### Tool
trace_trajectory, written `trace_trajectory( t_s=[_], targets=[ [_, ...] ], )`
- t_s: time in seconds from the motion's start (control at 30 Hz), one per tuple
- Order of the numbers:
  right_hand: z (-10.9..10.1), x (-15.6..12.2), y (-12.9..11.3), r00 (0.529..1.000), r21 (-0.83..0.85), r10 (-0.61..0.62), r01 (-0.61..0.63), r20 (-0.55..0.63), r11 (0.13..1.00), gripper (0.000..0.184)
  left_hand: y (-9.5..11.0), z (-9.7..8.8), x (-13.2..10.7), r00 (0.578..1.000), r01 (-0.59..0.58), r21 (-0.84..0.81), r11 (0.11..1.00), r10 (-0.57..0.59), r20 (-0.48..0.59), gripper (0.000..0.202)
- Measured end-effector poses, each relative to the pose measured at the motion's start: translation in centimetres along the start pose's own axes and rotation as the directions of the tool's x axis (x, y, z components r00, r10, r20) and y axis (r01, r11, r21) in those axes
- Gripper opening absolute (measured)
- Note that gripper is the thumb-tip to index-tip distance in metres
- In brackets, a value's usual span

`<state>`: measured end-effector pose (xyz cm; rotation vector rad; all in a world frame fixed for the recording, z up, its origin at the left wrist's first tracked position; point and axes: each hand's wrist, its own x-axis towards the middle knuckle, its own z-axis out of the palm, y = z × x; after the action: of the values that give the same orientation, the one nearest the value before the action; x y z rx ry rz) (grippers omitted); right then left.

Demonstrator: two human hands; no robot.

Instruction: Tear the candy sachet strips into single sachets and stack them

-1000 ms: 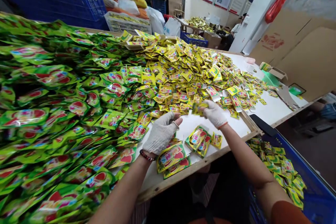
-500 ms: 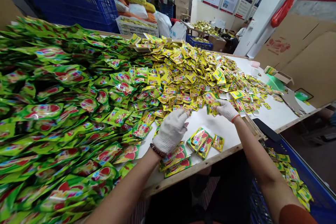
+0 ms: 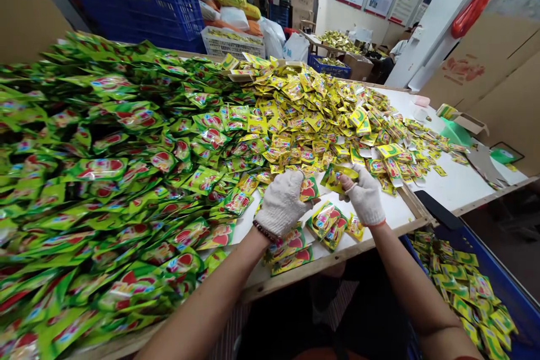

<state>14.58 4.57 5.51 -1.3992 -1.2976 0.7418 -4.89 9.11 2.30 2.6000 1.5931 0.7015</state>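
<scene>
White knitted gloves with bare fingertips cover both hands. My left hand (image 3: 282,202), a beaded bracelet at its wrist, has its fingers curled around a small watermelon-print packet (image 3: 309,188). Just to its right, my right hand (image 3: 365,194) pinches a yellow-green packet (image 3: 333,178) between thumb and fingers. Below the hands, a pair of overlapping watermelon-print packets (image 3: 327,221) lies on the white tabletop, with a smaller yellow packet (image 3: 355,228) beside them. More packets (image 3: 292,259) rest under my left wrist at the table's front edge.
A large heap of green packets (image 3: 105,169) fills the left side. A pile of small yellow packets (image 3: 304,107) spreads behind my hands. A dark flat object (image 3: 439,208) lies on the right edge, above a blue crate (image 3: 521,292) holding packets. Blue crates (image 3: 135,0) stand stacked at back left.
My right hand has come back from the yellow pile, nearer to my left hand, with a yellow-green packet in it. A watermelon-print packet now shows at my left fingers. The view has shifted slightly.
</scene>
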Motion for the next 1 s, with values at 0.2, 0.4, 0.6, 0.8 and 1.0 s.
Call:
trace_trajectory(
  t_s=[0.2,0.4,0.6,0.8,1.0],
  targets=[
    [0.5,0.1,0.1,0.981,-0.174,0.105,-0.076,0.161,0.982,0.032,-0.3,0.0,-0.5,0.999,-0.031,0.027,0.999,0.032,-0.025,0.057],
    [-1.1,1.7,-1.2,0.892,-0.240,0.238,-0.152,0.385,0.959,0.036,-1.6,0.2,-0.5,0.960,-0.280,-0.077,0.957,0.277,-0.050,0.052],
    [-0.3,1.6,-1.3,0.908,-0.373,0.029,0.142,0.418,0.917,0.019,-1.2,0.0,-0.6,0.953,-0.303,-0.089,0.949,0.303,-0.010,0.050],
    [1.5,0.8,-1.4,0.966,-0.447,-0.048,0.161,0.253,0.880,0.015,-0.6,0.1,-0.9,0.986,-0.164,-0.019,0.986,0.163,-0.036,0.056],
    [1.7,0.4,-1.6,0.951,-0.247,0.240,-0.189,0.196,0.951,0.014,-0.2,-0.2,-0.9,0.987,-0.158,0.013,0.987,0.159,-0.016,0.050]
  ],
)
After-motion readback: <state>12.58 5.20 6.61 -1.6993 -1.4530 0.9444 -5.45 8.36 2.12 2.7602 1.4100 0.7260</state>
